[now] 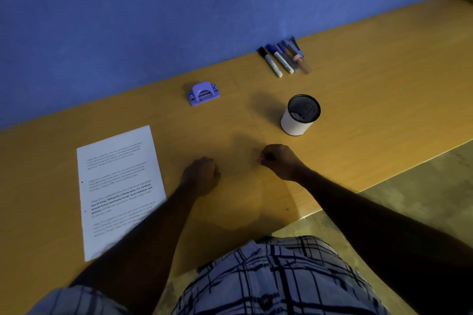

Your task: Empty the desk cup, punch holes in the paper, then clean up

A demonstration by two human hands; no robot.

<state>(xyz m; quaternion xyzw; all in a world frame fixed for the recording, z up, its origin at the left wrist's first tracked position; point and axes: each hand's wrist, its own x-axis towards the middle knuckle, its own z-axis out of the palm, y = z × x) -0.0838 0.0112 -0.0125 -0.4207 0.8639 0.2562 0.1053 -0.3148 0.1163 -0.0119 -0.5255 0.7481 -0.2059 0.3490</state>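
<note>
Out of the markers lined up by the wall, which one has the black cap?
The leftmost marker, at the end of the row nearest the hole punch. Its cap is black; the caps beside it look blue or purple, and the far-right item is peach-coloured.

Single head-worn view, facing forward and down, close over the desk [358,100]

Office: desk [358,100], markers [284,60], hole punch [203,93]
</note>
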